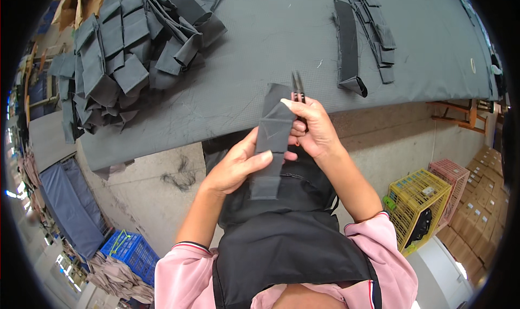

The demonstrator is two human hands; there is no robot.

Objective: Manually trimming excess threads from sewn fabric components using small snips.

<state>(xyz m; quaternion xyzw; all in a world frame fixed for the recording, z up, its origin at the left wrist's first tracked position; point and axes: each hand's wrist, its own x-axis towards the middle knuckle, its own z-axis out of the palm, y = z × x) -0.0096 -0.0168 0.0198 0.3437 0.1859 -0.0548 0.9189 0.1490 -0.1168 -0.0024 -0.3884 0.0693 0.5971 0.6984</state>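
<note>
A dark grey fabric strip (273, 134) with folded, stitched sections hangs between my hands over my black apron. My left hand (234, 167) is closed on its left edge, thumb on top and fingers behind. With thumb and fingers my right hand (318, 129) pinches the strip's upper right side. That same hand also holds dark thread snips (296, 84), blades pointing away from me over the table edge. The snips' handles are mostly hidden by my fingers.
On the grey-covered table (260, 43) lie a heap of grey fabric pieces (124, 49) at left and two strips (348, 49) at right. A blue crate (131, 255) stands lower left, a yellow crate (414, 200) at right, near stacked cardboard boxes (479, 200).
</note>
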